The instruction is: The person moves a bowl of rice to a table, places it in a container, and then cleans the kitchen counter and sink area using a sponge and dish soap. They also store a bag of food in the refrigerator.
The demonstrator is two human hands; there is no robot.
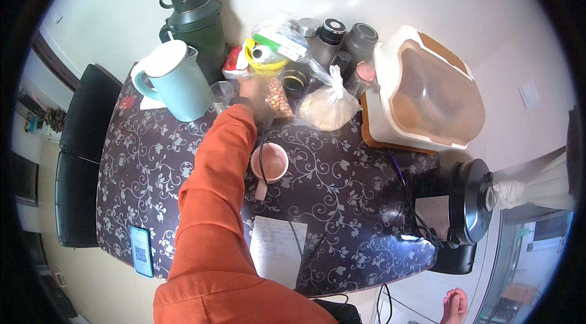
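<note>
My left hand (254, 89), in an orange sleeve with a dark band at the wrist, reaches over the table. It is blurred, and its grip cannot be made out. Right beside it are a clear bag of pinkish nuts or beans (278, 98) and a clear glass (223, 95). Nearer to me stands a pink mug (270, 163), a dark cable running across it. Low at the right edge, off the table, my right hand (454, 304) has its fingers curled in, with nothing visible in them. A handwritten sheet (277, 248) lies by my sleeve.
A light blue kettle (181, 86) and a green vacuum flask (197, 31) stand back left. Behind are a yellow container (265, 65), several bottles (330, 42) and a tied bag (329, 106). A lidded bin (425, 95) and a black appliance (469, 202) are right; a phone (142, 251) lies left.
</note>
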